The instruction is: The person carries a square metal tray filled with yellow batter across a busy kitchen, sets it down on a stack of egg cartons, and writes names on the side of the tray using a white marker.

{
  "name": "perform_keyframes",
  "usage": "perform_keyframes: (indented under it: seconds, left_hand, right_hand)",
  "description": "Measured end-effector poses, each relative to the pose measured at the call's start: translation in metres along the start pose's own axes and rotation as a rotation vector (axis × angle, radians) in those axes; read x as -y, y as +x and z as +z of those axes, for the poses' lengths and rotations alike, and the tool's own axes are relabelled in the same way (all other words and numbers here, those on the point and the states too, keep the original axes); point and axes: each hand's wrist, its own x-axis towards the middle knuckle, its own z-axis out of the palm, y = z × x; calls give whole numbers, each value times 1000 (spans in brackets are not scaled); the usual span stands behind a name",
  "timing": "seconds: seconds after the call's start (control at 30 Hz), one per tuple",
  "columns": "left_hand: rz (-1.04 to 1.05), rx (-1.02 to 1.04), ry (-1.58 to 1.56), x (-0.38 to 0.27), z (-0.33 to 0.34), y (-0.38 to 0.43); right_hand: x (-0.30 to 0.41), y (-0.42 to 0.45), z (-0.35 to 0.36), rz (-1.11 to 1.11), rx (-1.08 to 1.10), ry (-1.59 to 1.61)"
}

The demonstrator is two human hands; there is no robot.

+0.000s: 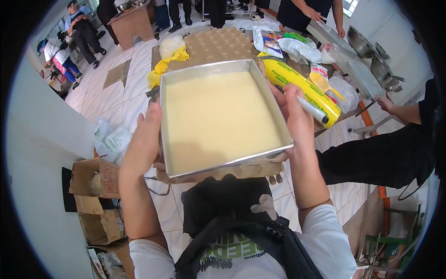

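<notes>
A square metal baking pan (pixel 228 166) filled with smooth pale yellow batter (pixel 223 118) is before me, above brown egg trays. My left hand (pixel 148 136) grips its left side, with the thumb up along the wall and the other fingers mostly hidden. My right hand (pixel 294 108) grips the right side, its fingers partly behind the pan. A grey-white marker pen (pixel 313 111) with a black end is also held in my right hand. The pan looks slightly tilted; whether it touches the trays beneath cannot be told.
Beyond the pan are an egg tray (pixel 217 43), a yellow plastic bag (pixel 167 64), a yellow cling wrap box (pixel 299 90) and a yellow measuring cup (pixel 318 82). Metal bowls (pixel 362 42) stand at right near other people. Cardboard boxes (pixel 109 178) are at lower left.
</notes>
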Motion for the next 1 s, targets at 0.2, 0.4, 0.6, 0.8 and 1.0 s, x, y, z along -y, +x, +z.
perform_keyframes:
  seconds: [0.2,0.4,0.6,0.8,1.0]
  left_hand:
    - [435,-423,-14,0,7,-28]
    - [895,-628,409,7,37,-105]
    - [1081,-333,450,-5,104,-94]
    - [960,-191,667,1,113,-93]
    - [999,-132,567,-3,120,-95]
  right_hand:
    - [-1,-2,-10,-94,-57,173]
    - [21,-56,-24,-736,-60,223]
    - [-7,-117,-10,-419,428,-167]
    - [-24,-104,-5,-410,585,-199]
    - [-23,-109,-2,-327,514,-67]
